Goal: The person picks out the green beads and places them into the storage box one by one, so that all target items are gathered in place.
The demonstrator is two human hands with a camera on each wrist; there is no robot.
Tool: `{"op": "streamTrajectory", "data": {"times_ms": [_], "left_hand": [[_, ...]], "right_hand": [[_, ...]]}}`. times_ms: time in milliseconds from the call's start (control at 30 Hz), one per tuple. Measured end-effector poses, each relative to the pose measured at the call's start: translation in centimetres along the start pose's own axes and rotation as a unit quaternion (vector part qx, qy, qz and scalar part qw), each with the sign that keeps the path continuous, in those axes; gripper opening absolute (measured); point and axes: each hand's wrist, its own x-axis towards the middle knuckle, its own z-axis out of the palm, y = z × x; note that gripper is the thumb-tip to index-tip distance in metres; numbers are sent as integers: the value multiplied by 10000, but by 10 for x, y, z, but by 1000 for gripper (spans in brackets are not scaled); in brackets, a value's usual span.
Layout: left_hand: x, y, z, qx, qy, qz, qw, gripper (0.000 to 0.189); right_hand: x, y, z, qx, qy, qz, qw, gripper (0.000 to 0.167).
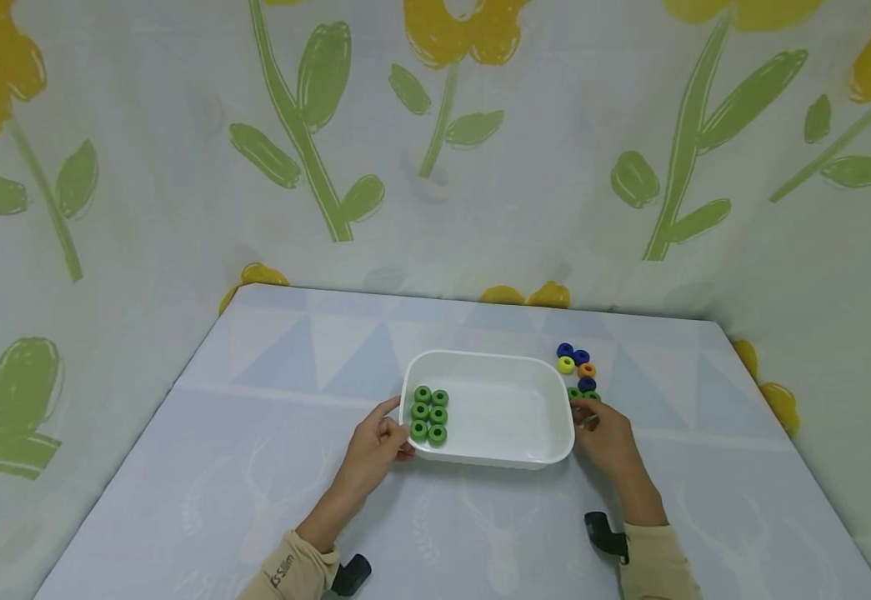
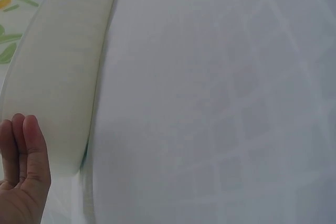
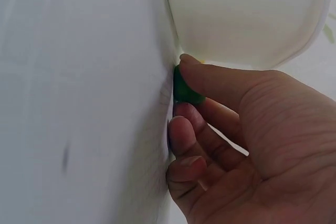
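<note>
A white rectangular tray (image 1: 510,408) stands on the table, with several green beads (image 1: 420,411) in two columns at its left end. My left hand (image 1: 371,446) is at the tray's left end, and in the left wrist view its nearly straight fingers (image 2: 35,150) rest along the outer wall. Just beyond the tray's right end is my right hand (image 1: 608,437). In the right wrist view it pinches a green bead (image 3: 184,88) between thumb and index finger, down on the table surface. The hand partly covers that bead.
Behind the right hand lie loose beads: blue ones (image 1: 565,350), a yellow one (image 1: 566,365), an orange one (image 1: 587,370) and green ones (image 1: 574,393). A patterned cloth covers the table (image 1: 270,467). A flowered curtain (image 1: 540,167) hangs behind the table's far edge.
</note>
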Motion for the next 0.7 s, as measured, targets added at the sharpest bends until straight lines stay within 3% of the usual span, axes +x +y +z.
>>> {"op": "streamTrajectory", "data": {"times_ms": [367, 700], "left_hand": [[1, -1, -2, -3, -7, -19, 10000, 56], [0, -2, -2, -96, -64, 17, 9999, 56]], "right_hand": [[-1, -4, 2, 93, 84, 200, 9997, 41], [-2, -6, -1, 57, 623, 203, 9978, 42]]}}
